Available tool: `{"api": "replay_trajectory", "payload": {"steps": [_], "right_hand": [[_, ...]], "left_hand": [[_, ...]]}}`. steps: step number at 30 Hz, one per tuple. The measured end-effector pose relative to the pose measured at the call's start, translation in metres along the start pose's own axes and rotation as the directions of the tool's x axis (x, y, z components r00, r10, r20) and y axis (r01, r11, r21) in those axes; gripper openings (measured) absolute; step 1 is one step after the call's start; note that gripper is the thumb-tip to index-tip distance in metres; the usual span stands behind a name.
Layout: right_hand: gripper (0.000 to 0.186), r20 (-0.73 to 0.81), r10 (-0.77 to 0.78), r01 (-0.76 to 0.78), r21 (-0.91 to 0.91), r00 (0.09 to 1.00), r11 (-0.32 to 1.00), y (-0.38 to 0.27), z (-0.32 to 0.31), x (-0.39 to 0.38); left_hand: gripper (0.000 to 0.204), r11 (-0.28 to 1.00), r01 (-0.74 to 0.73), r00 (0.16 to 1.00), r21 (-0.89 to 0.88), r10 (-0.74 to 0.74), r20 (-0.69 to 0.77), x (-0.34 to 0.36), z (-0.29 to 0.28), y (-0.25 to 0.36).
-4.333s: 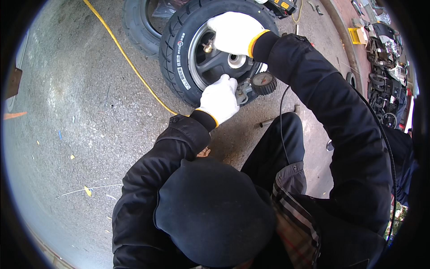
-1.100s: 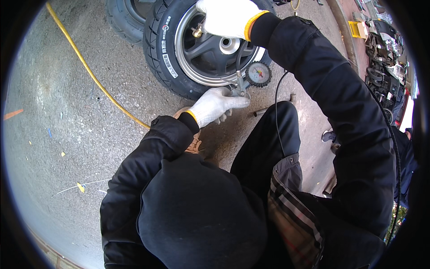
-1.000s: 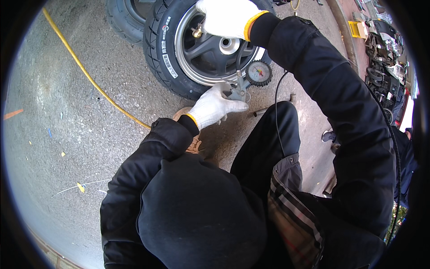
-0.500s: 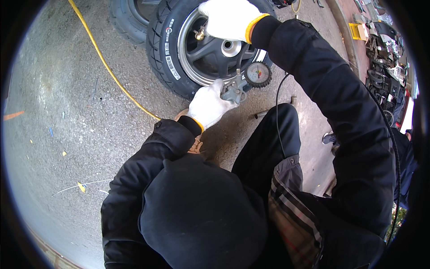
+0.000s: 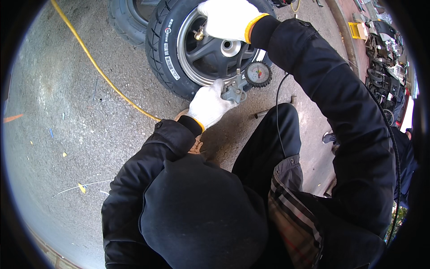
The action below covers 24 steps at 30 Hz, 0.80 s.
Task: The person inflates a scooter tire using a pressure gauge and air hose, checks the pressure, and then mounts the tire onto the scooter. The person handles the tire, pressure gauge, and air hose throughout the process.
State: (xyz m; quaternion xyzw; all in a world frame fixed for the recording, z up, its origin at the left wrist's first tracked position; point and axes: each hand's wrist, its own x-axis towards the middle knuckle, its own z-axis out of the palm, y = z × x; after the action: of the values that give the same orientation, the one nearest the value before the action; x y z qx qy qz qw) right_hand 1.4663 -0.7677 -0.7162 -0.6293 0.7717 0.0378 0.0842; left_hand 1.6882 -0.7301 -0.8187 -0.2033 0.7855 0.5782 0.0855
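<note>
A black tire (image 5: 156, 54) on a dark spoked wheel with a silver rim (image 5: 183, 54) lies in front of me. Low on its near side, my left hand (image 5: 208, 105), in a white glove, is closed round the grey handle of a tire inflator (image 5: 234, 93). The inflator's round dial gauge (image 5: 258, 74) faces up on its right. My gloved right hand (image 5: 233, 20) reaches over the far part of the wheel, its fingers closed at a brass air chuck (image 5: 199, 34) by the rim's inner side. The glove hides most of the chuck and whatever it touches.
Another tire (image 5: 127, 22) lies behind, at the far left. A yellow hose (image 5: 96, 67) crosses the asphalt toward my left sleeve. Metal pipe ends (image 5: 260, 114) show beside my knee. Machine parts (image 5: 387, 67) and a yellow box (image 5: 357, 30) line the right side.
The far stretch of the yellow hose has shifted to the left. Both hands, the inflator and the wheel hold almost the same places.
</note>
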Motion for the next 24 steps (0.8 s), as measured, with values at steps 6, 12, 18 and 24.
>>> {"api": "replay_trajectory", "payload": {"steps": [6, 12, 18, 24], "right_hand": [[0.028, 0.008, -0.022, 0.021, 0.019, 1.0, 1.0, -0.002, -0.01, -0.005], [0.028, 0.009, -0.077, 0.077, 0.032, 0.997, 0.997, -0.003, -0.019, -0.009], [0.027, -0.007, -0.071, 0.071, 0.049, 0.997, 0.996, -0.001, -0.015, -0.009], [0.026, -0.033, -0.159, 0.159, -0.012, 0.987, 0.987, 0.007, -0.005, -0.007]], "left_hand": [[0.052, 1.0, 0.013, 1.0, 0.018, -0.014, 0.021, 0.001, 0.0, 0.0], [0.053, 1.0, 0.008, 1.0, -0.001, -0.008, 0.007, 0.001, 0.0, 0.0], [0.05, 1.0, 0.004, 1.0, 0.014, -0.004, 0.012, 0.001, 0.001, 0.0], [0.054, 1.0, 0.005, 1.0, 0.016, -0.005, 0.002, 0.001, 0.001, 0.0]]}}
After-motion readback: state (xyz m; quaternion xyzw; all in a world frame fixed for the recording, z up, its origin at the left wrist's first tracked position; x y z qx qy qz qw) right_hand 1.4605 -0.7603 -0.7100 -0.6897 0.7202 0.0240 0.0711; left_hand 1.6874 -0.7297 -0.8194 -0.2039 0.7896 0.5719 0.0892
